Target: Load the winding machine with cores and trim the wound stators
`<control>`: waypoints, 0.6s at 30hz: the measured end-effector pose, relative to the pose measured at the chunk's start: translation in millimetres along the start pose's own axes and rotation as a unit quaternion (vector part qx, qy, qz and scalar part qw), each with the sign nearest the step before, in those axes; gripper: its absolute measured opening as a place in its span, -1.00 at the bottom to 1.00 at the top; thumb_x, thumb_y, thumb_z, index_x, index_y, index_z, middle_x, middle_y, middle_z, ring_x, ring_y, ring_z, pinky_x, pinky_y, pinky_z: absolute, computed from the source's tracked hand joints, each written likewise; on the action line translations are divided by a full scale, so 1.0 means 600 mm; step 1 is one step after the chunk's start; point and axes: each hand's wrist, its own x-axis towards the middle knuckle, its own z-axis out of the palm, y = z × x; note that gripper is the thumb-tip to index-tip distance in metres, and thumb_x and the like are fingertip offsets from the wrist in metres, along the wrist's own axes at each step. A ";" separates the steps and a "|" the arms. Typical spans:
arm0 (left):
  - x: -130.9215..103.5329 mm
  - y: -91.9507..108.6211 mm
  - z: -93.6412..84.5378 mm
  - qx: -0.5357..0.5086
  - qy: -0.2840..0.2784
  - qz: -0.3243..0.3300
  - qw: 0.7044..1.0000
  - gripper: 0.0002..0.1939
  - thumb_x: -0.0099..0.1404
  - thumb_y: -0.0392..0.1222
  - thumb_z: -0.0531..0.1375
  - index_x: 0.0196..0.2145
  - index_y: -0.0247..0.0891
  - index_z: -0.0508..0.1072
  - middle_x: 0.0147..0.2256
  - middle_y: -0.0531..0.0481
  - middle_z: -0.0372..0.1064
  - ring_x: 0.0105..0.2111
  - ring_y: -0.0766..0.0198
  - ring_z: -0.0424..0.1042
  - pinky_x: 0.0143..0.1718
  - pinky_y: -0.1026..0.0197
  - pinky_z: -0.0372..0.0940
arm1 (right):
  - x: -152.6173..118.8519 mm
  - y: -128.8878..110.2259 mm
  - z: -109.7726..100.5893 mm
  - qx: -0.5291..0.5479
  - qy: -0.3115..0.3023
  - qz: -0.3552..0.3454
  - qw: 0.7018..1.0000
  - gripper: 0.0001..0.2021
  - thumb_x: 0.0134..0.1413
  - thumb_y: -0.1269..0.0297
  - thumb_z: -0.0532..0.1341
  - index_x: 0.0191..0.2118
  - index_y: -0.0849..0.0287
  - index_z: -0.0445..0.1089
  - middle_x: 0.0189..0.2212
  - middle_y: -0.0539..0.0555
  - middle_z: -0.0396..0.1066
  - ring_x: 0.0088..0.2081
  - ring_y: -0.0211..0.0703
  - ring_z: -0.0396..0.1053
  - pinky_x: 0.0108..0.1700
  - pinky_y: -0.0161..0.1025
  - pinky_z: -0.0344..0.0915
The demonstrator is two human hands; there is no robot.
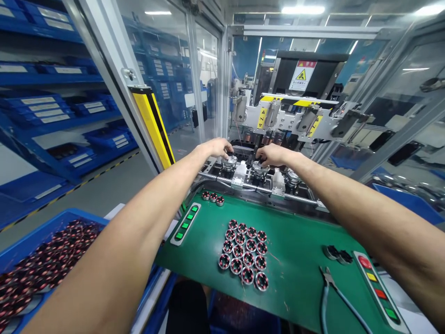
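Left forearm (114, 250), lower left | left hand (219, 147), right hand (274, 154), centre: fingers curled at winding fixtures (229, 163), pinch can't be told | judged best: straight, level handling

1. Left and upper left: blue shelving (52, 80), its tiers bearing white-labelled blue bins (28, 107).
2. Left, mid-height: grey floor (104, 192), crossed diagonally by yellow-and-black striped tape (74, 188).
3. Upper half: clear panels (163, 60) in silvery metal framing (107, 55).
4. Upper centre: blue wall (245, 58), seen through panels.
5. Upper right: bright ceiling light (302, 9).
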 end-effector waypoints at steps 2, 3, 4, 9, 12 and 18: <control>-0.006 -0.006 -0.001 0.027 -0.021 0.015 0.999 -0.66 0.62 0.04 0.41 0.14 -0.25 0.66 0.17 -0.18 0.64 0.16 -0.04 0.64 0.29 -0.25 0.54 | -0.015 -0.005 0.015 -0.006 0.023 0.023 0.999 -0.73 0.52 0.38 0.56 0.20 0.23 0.61 0.03 0.16 0.60 0.10 0.17 0.60 0.28 0.19 0.57; -0.010 -0.010 0.000 0.039 -0.025 0.023 0.999 -0.65 0.62 0.06 0.40 0.15 -0.24 0.66 0.20 -0.19 0.64 0.20 -0.06 0.63 0.33 -0.28 0.50 | -0.027 -0.008 0.027 -0.009 0.037 0.034 0.999 -0.70 0.53 0.35 0.55 0.23 0.22 0.60 0.06 0.18 0.59 0.12 0.20 0.59 0.29 0.21 0.56; -0.015 -0.014 0.000 0.047 -0.023 0.028 0.998 -0.63 0.63 0.08 0.39 0.16 -0.24 0.67 0.22 -0.19 0.63 0.23 -0.08 0.61 0.36 -0.30 0.47 | -0.041 -0.012 0.043 -0.012 0.051 0.043 0.998 -0.68 0.55 0.32 0.55 0.26 0.22 0.58 0.09 0.21 0.58 0.14 0.22 0.58 0.30 0.24 0.55; -0.031 -0.025 0.013 0.085 -0.020 0.021 0.996 -0.61 0.64 0.11 0.38 0.17 -0.23 0.66 0.23 -0.20 0.63 0.24 -0.07 0.61 0.36 -0.29 0.47 | -0.109 -0.024 0.132 0.013 0.135 0.045 0.990 -0.56 0.65 0.25 0.44 0.45 0.21 0.46 0.31 0.32 0.46 0.26 0.29 0.50 0.35 0.24 0.50; -0.036 -0.014 0.014 0.105 -0.028 0.008 0.994 -0.64 0.64 0.08 0.38 0.16 -0.24 0.65 0.19 -0.19 0.64 0.17 -0.04 0.64 0.28 -0.24 0.54 | -0.120 -0.028 0.160 0.043 0.200 0.046 0.978 -0.63 0.72 0.29 0.32 0.46 0.22 0.45 0.31 0.33 0.46 0.29 0.26 0.48 0.39 0.21 0.46; -0.090 0.070 0.002 0.118 0.034 0.025 0.992 -0.71 0.58 -0.08 0.43 0.16 -0.22 0.65 0.20 -0.21 0.61 0.20 -0.08 0.60 0.31 -0.26 0.49 | -0.162 -0.040 0.127 0.076 0.263 0.023 0.961 -0.65 0.63 0.34 0.34 0.38 0.24 0.50 0.24 0.30 0.52 0.28 0.28 0.47 0.39 0.19 0.43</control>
